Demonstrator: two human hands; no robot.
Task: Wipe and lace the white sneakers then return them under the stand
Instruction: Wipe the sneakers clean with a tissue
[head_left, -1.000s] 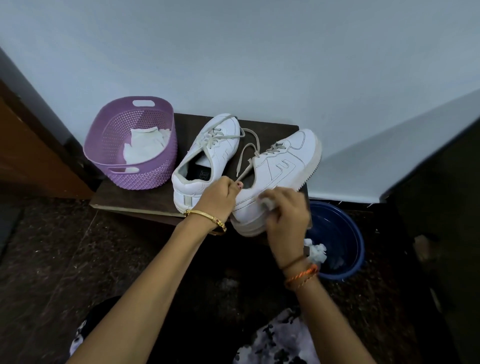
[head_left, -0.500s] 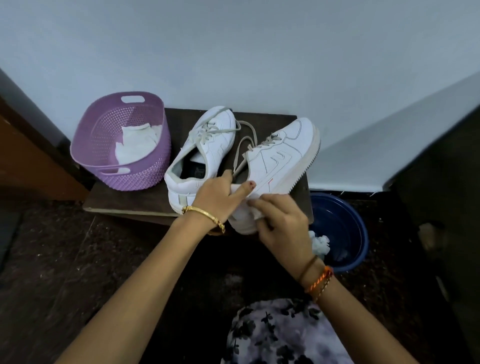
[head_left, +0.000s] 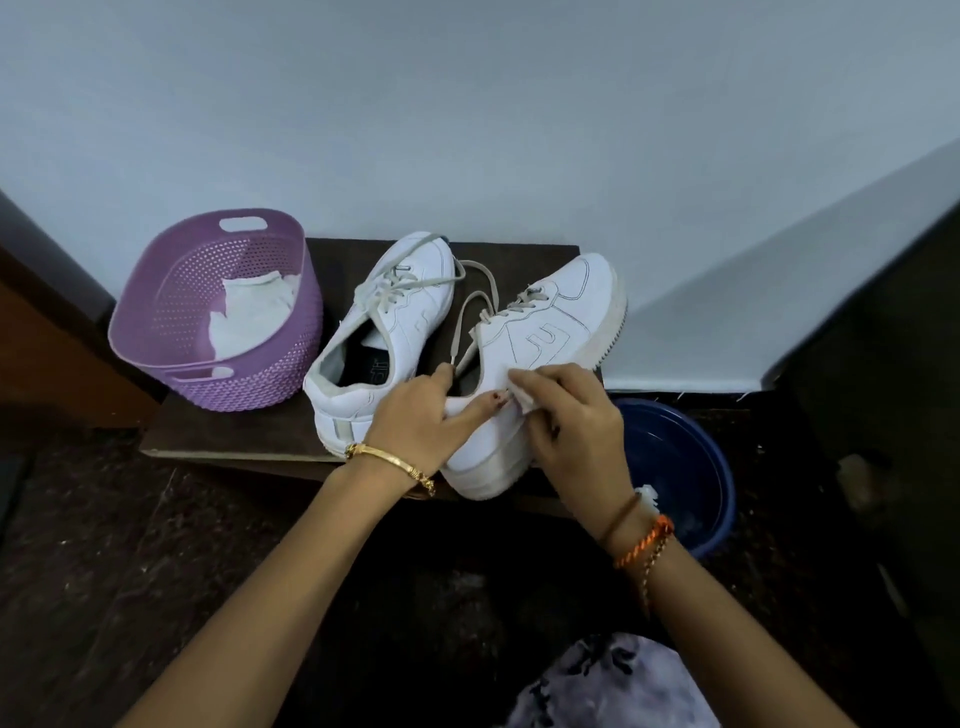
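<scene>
1. The left hand (head_left: 415, 415) gripped the heel collar of the right-hand white leather sneaker (head_left: 524, 374), fingers curled over its rim and thumb along its side.
2. The right hand (head_left: 571, 421) pinched a small white cloth (head_left: 511, 384) in bent fingers, pressing it against that sneaker's side.
3. The sneaker was tilted, its heel overhanging the front edge of the low dark wooden table (head_left: 234, 436).
4. The second white sneaker (head_left: 384, 332) rested just beside it on the table, laces loose.
5. A perforated purple plastic basket (head_left: 171, 291) holding a white rag (head_left: 249, 317) stood at the table's left end.
6. A round blue plastic basin (head_left: 691, 467) sat on the floor at the right.
</scene>
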